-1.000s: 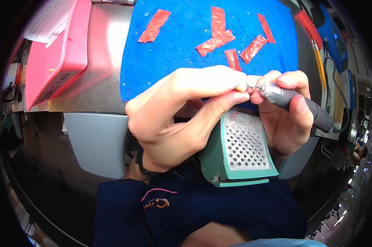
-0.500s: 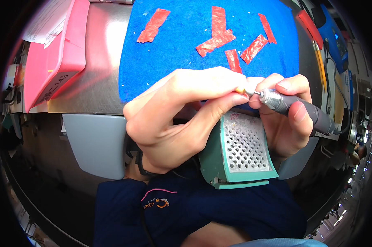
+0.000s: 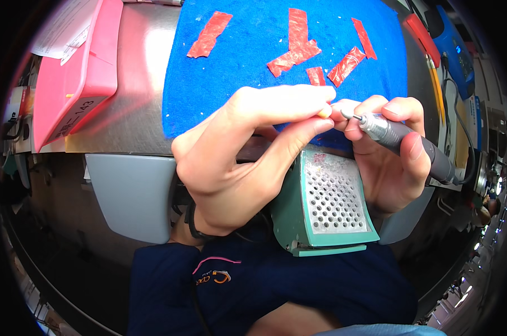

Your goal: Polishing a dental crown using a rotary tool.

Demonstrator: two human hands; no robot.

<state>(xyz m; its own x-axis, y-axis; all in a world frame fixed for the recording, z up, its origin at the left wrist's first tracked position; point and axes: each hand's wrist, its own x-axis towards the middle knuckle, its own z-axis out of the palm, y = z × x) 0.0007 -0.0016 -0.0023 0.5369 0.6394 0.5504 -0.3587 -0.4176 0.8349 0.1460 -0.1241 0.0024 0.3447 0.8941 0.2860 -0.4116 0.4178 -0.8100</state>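
My left hand (image 3: 231, 151) pinches a small yellowish piece (image 3: 324, 113) between thumb and forefinger; most of it is hidden by the fingertips. In my right hand (image 3: 396, 168) is a dark grey rotary handpiece (image 3: 430, 154), gripped like a pen and slanting up to the left. Its small rounded grinding tip (image 3: 347, 113) lies just right of the yellowish piece, with a narrow gap between them. Both hands are above a green box (image 3: 298, 196) with a dusty perforated metal panel (image 3: 334, 196) on its sloping face.
A blue towel (image 3: 231, 84) with several torn red strips (image 3: 298, 28) covers the steel table (image 3: 133, 101). At left stands a pink bin (image 3: 99, 61) holding papers. A blue device (image 3: 455, 47) with a lit display sits at far right, near a cable (image 3: 452, 84).
My left fingertips have shifted slightly up and left with the yellowish piece. The handpiece tip, which was against or very near it, now stands apart from it.
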